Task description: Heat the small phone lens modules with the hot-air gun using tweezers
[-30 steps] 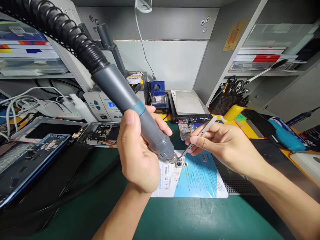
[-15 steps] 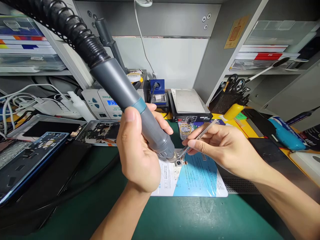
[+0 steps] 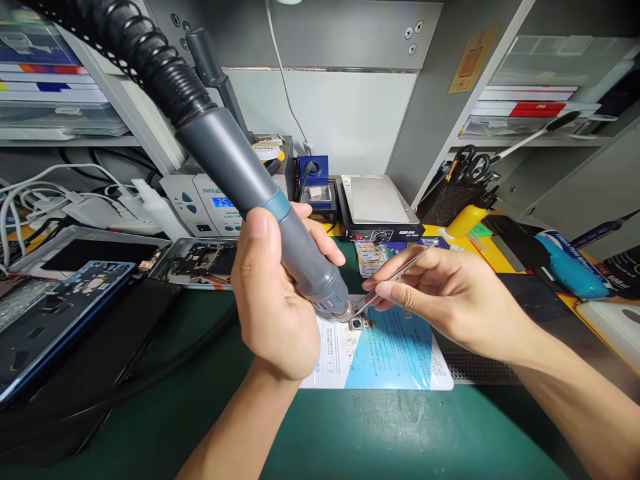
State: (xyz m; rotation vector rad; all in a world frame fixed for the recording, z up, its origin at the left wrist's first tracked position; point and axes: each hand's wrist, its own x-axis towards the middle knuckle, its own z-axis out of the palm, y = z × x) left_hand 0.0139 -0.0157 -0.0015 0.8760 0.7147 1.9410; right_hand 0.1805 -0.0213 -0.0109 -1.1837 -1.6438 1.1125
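My left hand (image 3: 275, 300) is wrapped round the grey handle of a hot air gun (image 3: 250, 180), its metal nozzle tilted down to the right. Between the thumb and fingers of my right hand (image 3: 440, 287) is a pair of metal tweezers (image 3: 400, 270), their tips beside the nozzle. Just below the nozzle and the tips lies a small camera module (image 3: 357, 324) on a white and blue printed sheet (image 3: 390, 363). The nozzle partly covers what lies under it, so I cannot tell whether the tips touch the module.
A hot air station (image 3: 220, 203) with a lit display stands behind my left hand, a heating plate (image 3: 377, 207) at the back centre. Phone parts lie left, among them a blue-edged phone frame (image 3: 65, 320). A mesh holder (image 3: 445, 200) with scissors stands right, near a yellow bottle (image 3: 465, 220).
The whole view has shifted slightly. Both hands keep their grips, with the nozzle and tweezer tips in nearly the same place over the sheet.
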